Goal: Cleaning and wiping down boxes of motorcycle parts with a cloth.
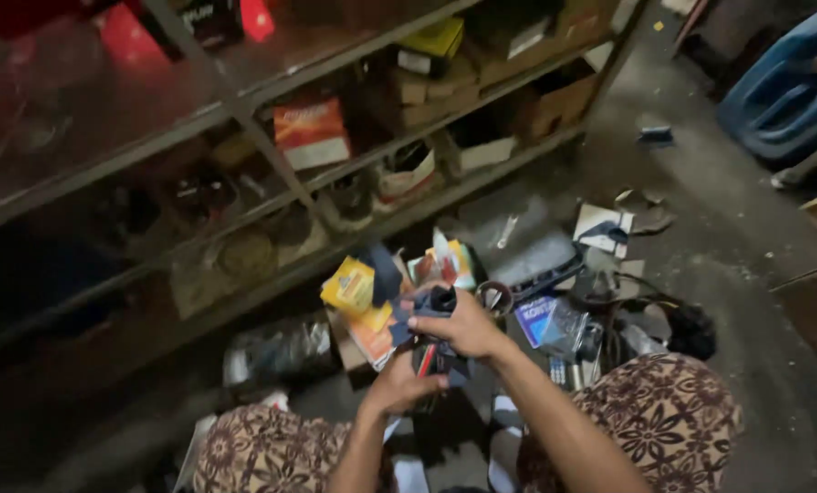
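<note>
I look down between my knees, which are covered in brown patterned cloth. My right hand [460, 326] grips the top of a dark blue cloth bundle [431, 303] with something red and black showing inside it. My left hand [399, 383] holds the same bundle from below. Both hands are over a heap of small packages on the floor: a yellow box [349, 286], an orange and white packet [374, 334] and a colourful packet [447, 263].
A metal rack [244, 119] with cardboard boxes and dusty parts fills the left and top. A dark tray [536, 251] with a wrench, a blue packet [536, 317], plastic bags and scraps lie on the concrete floor at right. A blue container [783, 91] stands top right.
</note>
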